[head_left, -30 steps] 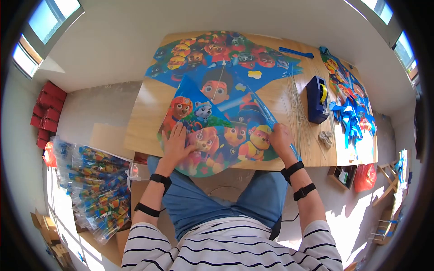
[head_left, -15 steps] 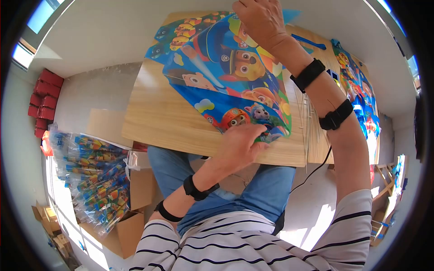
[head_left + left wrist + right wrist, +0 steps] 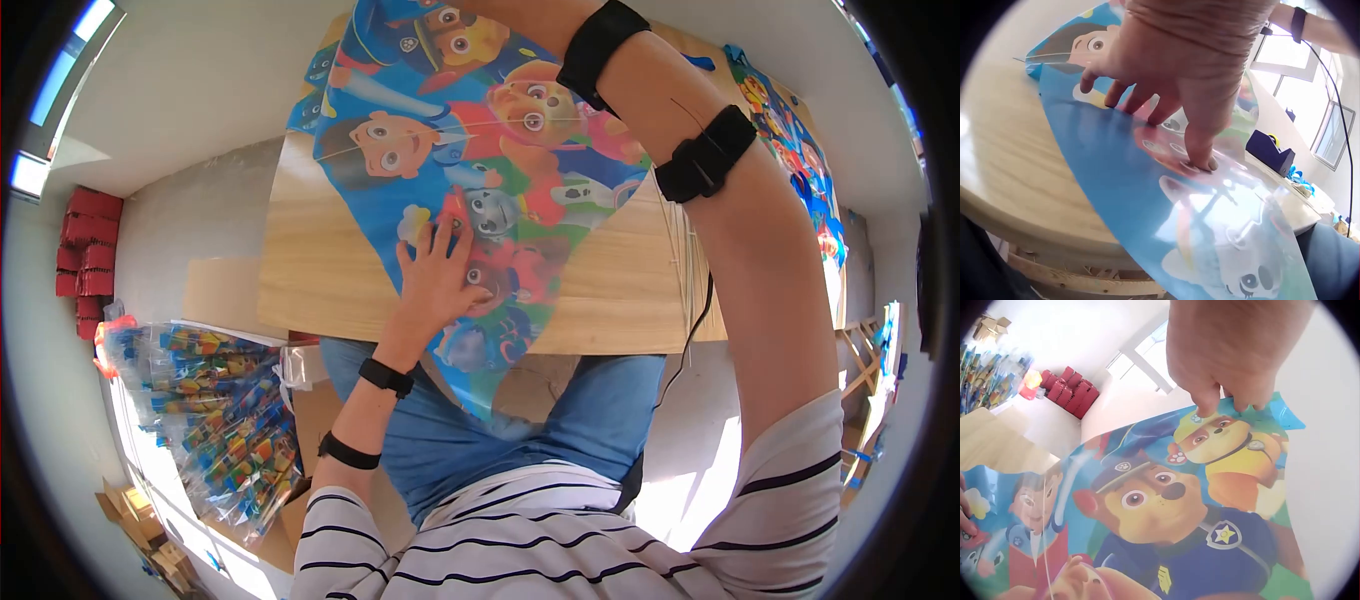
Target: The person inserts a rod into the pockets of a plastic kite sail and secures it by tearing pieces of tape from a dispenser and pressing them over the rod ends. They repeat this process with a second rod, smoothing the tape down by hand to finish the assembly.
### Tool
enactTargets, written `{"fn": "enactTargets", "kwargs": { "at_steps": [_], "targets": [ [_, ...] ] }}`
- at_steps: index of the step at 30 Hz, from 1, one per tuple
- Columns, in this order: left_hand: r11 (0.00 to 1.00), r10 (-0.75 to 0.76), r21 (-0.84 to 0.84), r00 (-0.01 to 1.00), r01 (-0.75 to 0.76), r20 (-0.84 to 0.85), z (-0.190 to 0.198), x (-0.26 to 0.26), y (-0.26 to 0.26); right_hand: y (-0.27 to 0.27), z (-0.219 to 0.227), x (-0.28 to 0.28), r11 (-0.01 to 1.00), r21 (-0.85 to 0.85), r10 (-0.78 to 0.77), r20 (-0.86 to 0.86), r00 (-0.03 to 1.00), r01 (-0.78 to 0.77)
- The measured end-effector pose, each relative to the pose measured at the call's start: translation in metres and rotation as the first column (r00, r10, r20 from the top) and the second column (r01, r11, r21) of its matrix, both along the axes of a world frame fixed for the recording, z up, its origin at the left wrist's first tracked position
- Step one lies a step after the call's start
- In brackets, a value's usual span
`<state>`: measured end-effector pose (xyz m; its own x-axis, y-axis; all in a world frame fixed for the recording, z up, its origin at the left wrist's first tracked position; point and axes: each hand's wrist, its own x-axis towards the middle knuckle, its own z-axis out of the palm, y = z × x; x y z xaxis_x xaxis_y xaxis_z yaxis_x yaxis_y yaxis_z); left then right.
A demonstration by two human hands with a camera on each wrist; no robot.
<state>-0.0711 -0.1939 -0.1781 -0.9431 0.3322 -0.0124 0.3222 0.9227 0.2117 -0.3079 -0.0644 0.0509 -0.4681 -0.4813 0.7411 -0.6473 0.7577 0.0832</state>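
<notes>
I see bare wood on the counter [image 3: 300, 245] to the left, so a hand could pass there. There is another gap on the right, between the big picture sheet [image 3: 480, 180] and the thin sticks [image 3: 688, 280]. The sheet blocks the middle, and its tip hangs over the front edge. The left hand [image 3: 432, 280] sits on it. The right arm [image 3: 745, 230] crosses the right side, and a black cord [image 3: 708, 300] dangles near the sticks.
</notes>
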Motion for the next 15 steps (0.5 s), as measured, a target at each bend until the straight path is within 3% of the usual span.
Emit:
{"fn": "enactTargets", "kwargs": {
  "at_steps": [3,6,8,11,14,15],
  "targets": [
    [0.997,0.078,-0.015,0.993,-0.080,-0.083,0.001,0.005,0.027,-0.031,-0.057,-0.016,0.991,-0.050,0.120,-0.064,0.991,-0.123],
    [0.984,0.173,-0.040,0.983,-0.176,-0.059,0.002,0.002,0.069,-0.022,-0.067,0.052,0.998,0.008,0.058,-0.028,0.998,-0.057],
    [0.973,0.224,-0.047,0.974,-0.225,-0.019,0.002,-0.002,0.090,-0.007,-0.100,0.086,0.969,-0.136,0.226,0.156,0.962,-0.206],
    [0.966,0.181,0.200,0.980,-0.162,-0.079,0.000,0.001,0.085,0.045,-0.143,0.174,0.981,-0.182,0.143,0.420,0.896,-0.071],
    [0.972,0.097,0.232,0.974,-0.047,-0.206,0.007,-0.006,0.040,0.101,-0.194,0.257,0.991,0.021,-0.118,0.624,0.773,0.134],
    [0.984,0.079,0.176,0.970,-0.038,-0.229,0.010,-0.007,0.024,0.105,-0.207,0.283,0.992,0.045,-0.121,0.661,0.741,0.121]
  ]
}}
